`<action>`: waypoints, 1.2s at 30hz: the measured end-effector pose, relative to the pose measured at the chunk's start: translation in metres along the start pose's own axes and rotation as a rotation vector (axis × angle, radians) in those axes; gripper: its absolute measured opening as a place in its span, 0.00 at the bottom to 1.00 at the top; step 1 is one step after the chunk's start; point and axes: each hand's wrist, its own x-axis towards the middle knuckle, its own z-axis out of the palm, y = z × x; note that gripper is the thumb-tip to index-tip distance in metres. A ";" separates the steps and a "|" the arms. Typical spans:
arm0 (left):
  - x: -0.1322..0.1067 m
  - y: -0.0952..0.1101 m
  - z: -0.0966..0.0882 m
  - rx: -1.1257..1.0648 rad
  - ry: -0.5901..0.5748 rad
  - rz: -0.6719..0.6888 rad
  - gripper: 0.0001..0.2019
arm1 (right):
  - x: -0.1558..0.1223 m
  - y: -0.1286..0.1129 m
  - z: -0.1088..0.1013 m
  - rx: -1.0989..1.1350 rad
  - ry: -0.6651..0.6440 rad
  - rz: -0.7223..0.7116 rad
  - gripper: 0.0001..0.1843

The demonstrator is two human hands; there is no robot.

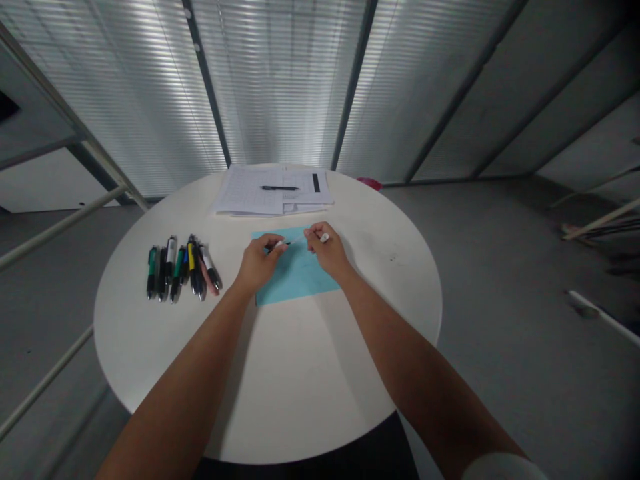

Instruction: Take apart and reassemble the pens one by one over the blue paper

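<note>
blue sheet (295, 273) taken as landmark; it lies flat on a round white table (295, 373), before the person.

left hand (261, 261): over the sheet's left part. thumb and forefinger pinch a white pen part (281, 245), its dark tip pointing toward the other hand. remaining fingers curled, partly hidden.

right hand (327, 251): over the sheet's upper right part. fingertips pressed together on a slim white-ended piece (325, 238), round end showing above the hand. most of it hidden by the fingers.

between the hands, above the sheet: a pale thin sliver (298, 239), too blurred to say which piece it belongs to, or whether it touches the left one.

left of the sheet, well apart: a loose row of pens (179, 267), green, black, white, yellow, pinkish, lying side by side.

beyond the sheet's far edge: stacked papers (250, 190), a black pen (279, 188) across them. farther beyond, window blinds (280, 87).
</note>
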 end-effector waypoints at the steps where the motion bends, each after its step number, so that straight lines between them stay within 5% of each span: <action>1: 0.000 0.001 0.000 0.010 -0.013 0.000 0.14 | 0.001 0.000 0.000 0.041 -0.011 0.015 0.18; 11: -0.002 0.003 0.001 0.004 -0.069 0.039 0.13 | -0.002 -0.011 -0.001 0.275 -0.123 0.147 0.21; 25: -0.002 0.002 0.001 0.209 -0.162 0.121 0.13 | -0.005 -0.012 0.002 0.073 -0.319 0.048 0.19; 36: -0.002 0.000 0.001 0.089 -0.119 0.018 0.16 | 0.007 0.002 0.002 0.346 0.051 0.262 0.15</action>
